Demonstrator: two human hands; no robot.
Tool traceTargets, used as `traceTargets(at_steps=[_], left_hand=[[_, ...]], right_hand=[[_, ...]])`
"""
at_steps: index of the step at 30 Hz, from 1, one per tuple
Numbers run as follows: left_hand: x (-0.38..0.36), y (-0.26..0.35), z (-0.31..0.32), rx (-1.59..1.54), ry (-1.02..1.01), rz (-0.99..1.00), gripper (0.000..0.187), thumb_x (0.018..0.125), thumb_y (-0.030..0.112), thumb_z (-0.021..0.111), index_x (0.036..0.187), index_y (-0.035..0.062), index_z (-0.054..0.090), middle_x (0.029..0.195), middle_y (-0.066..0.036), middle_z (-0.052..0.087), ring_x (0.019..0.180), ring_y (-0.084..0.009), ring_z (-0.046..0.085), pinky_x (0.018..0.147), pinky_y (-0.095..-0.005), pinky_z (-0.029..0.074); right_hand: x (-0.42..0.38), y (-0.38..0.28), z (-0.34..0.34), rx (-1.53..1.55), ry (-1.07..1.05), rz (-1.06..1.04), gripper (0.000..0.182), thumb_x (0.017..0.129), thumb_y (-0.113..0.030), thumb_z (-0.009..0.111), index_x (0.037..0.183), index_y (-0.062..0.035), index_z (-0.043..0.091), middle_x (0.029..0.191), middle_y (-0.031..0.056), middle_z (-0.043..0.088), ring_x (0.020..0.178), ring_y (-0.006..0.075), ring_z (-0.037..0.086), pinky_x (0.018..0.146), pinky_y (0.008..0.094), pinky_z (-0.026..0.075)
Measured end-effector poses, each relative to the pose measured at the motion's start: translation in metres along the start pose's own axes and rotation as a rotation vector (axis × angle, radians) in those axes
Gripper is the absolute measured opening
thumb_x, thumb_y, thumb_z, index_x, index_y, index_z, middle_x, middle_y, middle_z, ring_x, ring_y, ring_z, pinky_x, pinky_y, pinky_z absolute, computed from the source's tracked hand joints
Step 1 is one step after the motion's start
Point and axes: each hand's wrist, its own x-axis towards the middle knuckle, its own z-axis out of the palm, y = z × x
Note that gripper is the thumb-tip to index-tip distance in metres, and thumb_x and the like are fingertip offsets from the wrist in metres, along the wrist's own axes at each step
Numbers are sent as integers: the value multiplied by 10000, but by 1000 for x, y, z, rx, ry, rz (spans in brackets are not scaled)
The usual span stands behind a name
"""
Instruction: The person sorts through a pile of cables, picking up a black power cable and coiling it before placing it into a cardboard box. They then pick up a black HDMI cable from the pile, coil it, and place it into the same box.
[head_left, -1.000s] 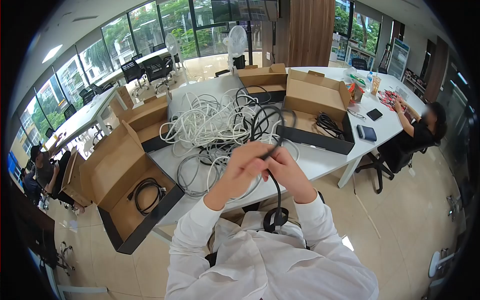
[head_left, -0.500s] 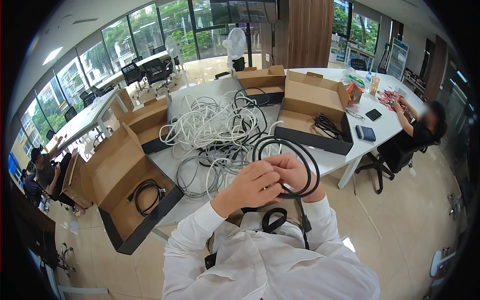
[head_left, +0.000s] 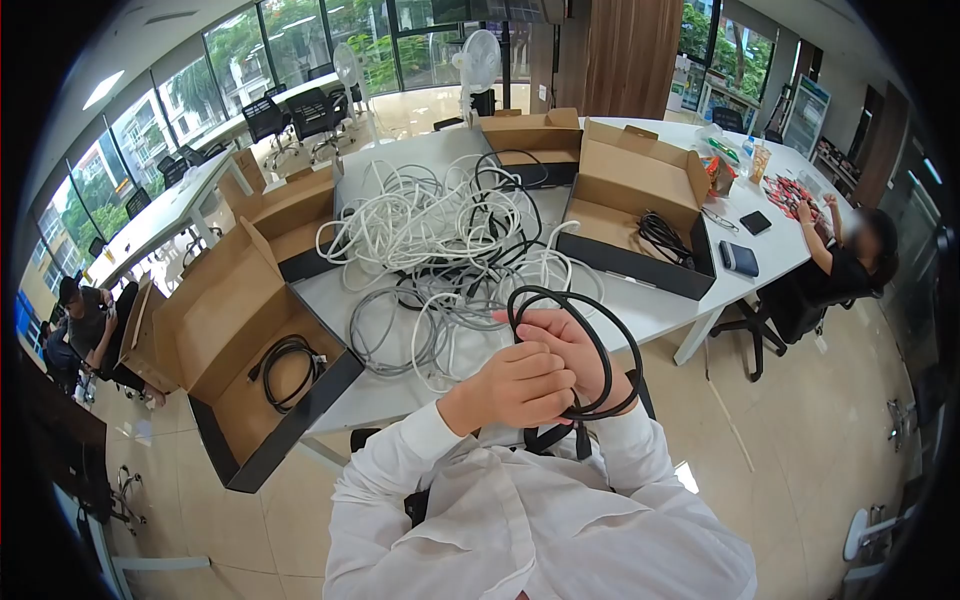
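Observation:
A black cable [head_left: 630,345] is looped into a coil in front of my chest. My right hand [head_left: 575,350] has the coil round it, the cable passing across the palm and wrist. My left hand [head_left: 515,385] is closed on the cable at the coil's lower left, against the right hand. One cable end with a dark plug [head_left: 583,440] hangs below both hands. Just beyond them, a tangled pile of white cables [head_left: 430,220] lies on the table, with grey cables [head_left: 385,335] at its near edge and black ones among it.
Open cardboard boxes stand around the pile; the left box [head_left: 230,440] and the right box [head_left: 640,262] each hold a coiled black cable. A wallet [head_left: 739,260] and phone [head_left: 755,222] lie at the right. One person [head_left: 850,265] sits there; others sit far left.
Both hands have shifted, the left lower and the right more open within the coil. The hanging plug end is higher and nearer the hands. The view has tilted slightly.

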Motion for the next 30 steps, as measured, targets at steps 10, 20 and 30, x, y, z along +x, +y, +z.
traceTargets(at_steps=[10,20,30], left_hand=[[-2,11,3,-223,104,-222,245,890,242,539,715,74,504,687,-12,553,598,-214,521,571,-314,438],[8,-6,-23,-1498,660,-1414,391,1023,434,351,766,143,398,459,57,258,408,-85,216,414,-254,171],[-38,-18,-17,-2020,808,-1544,513,992,524,350,952,54,552,487,75,292,373,-56,259,413,-233,205]], right_hand=[[-2,-10,11,-90,-63,7,310,958,-77,494,1249,6,563,733,-73,544,637,5,435,564,186,368],[3,-8,-23,-729,498,-520,906,758,-221,801,1460,-51,254,1252,148,500,974,168,567,773,239,487],[11,-17,-40,453,59,222,455,1033,-406,347,1134,-30,582,572,-94,181,442,45,148,405,242,159]])
